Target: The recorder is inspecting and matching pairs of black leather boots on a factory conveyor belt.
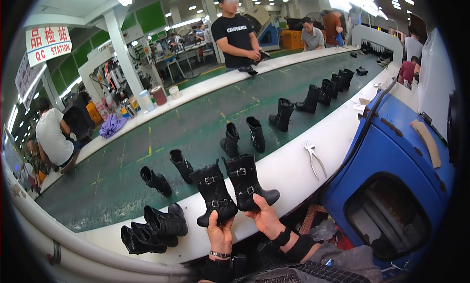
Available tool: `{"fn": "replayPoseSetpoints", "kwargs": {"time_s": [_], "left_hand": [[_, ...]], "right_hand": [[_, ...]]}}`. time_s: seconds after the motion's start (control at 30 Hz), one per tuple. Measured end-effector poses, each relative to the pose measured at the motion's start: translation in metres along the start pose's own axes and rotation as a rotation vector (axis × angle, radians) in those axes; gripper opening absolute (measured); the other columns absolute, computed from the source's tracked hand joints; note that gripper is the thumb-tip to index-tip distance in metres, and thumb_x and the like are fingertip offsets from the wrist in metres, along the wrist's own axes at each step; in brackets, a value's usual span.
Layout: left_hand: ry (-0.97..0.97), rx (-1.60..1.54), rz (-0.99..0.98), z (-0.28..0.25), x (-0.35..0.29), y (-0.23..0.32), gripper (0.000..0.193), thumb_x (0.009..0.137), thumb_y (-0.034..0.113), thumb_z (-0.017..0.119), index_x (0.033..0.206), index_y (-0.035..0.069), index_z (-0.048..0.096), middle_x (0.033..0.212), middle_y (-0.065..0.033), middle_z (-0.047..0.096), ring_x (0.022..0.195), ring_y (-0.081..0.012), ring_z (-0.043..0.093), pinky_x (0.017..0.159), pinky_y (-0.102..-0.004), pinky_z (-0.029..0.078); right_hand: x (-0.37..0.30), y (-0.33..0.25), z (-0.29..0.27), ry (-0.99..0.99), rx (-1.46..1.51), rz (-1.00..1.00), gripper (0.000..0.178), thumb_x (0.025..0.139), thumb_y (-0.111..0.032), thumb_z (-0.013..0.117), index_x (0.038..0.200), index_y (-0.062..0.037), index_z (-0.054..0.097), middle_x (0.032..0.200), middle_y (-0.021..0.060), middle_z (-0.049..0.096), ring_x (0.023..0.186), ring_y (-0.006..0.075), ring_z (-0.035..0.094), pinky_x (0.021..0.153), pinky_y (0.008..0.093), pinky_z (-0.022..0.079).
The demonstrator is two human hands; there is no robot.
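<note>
Two black boots with strapped buckles are held side by side over the near white ledge, shafts up. My left hand (pixel 219 230) grips the left boot (pixel 211 187) low, near its heel and sole. Closed round the lower part of the right boot (pixel 242 174) is my right hand (pixel 266 216), thumb on the near side. The boots' shafts nearly touch at the top, and their toes point outward. Left of my hands, a cluster of black boots (pixel 164 223) rests on the white ledge (pixel 191 239). The fingers behind both held boots are partly hidden.
Several more black boots (pixel 281 114) stand in a line along the green conveyor belt (pixel 196 119). Metal pliers (pixel 314 158) lie on the ledge to the right, beside a blue machine (pixel 391 151). Across the belt, a person (pixel 237 38) in a black shirt handles a dark item.
</note>
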State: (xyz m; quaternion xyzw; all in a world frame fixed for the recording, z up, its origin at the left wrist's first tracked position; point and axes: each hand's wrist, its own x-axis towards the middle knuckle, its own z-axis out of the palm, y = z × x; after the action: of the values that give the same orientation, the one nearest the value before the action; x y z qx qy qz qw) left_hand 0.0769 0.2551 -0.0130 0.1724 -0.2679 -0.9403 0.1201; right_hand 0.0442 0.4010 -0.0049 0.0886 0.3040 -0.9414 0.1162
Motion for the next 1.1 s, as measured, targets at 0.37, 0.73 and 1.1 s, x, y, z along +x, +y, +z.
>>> {"fn": "replayPoseSetpoints", "kwargs": {"time_s": [0.37, 0.73, 1.1], "left_hand": [[0.0, -0.001, 0.003, -0.004, 0.001, -0.002, 0.042, 0.084, 0.018, 0.068, 0.12, 0.003, 0.053, 0.11, -0.0124, 0.064, 0.099, -0.0283, 0.065, 0.083, -0.0447, 0.059], [0.001, 0.019, 0.003, -0.007, 0.002, -0.002, 0.044, 0.083, 0.018, 0.068, 0.122, 0.005, 0.051, 0.112, -0.011, 0.062, 0.101, -0.0277, 0.064, 0.084, -0.0462, 0.058], [-0.388, -0.045, -0.273, -0.013, 0.007, 0.026, 0.057, 0.077, 0.022, 0.073, 0.126, 0.003, 0.051, 0.119, -0.0124, 0.061, 0.11, -0.0301, 0.06, 0.098, -0.0469, 0.049]], "right_hand": [[0.0, -0.002, 0.0, 0.017, -0.046, -0.01, 0.032, 0.086, -0.029, 0.069, 0.109, -0.0086, 0.061, 0.095, 0.0027, 0.067, 0.079, 0.014, 0.066, 0.064, 0.0288, 0.057], [-0.001, -0.003, 0.001, -0.009, -0.055, -0.009, 0.031, 0.086, -0.027, 0.069, 0.11, -0.0084, 0.06, 0.095, 0.0037, 0.067, 0.08, 0.014, 0.067, 0.064, 0.029, 0.058], [0.015, -0.03, -0.017, -0.505, -0.035, 0.35, 0.047, 0.09, -0.042, 0.058, 0.122, -0.0063, 0.057, 0.101, 0.0072, 0.068, 0.083, 0.0209, 0.069, 0.058, 0.0376, 0.06]]}}
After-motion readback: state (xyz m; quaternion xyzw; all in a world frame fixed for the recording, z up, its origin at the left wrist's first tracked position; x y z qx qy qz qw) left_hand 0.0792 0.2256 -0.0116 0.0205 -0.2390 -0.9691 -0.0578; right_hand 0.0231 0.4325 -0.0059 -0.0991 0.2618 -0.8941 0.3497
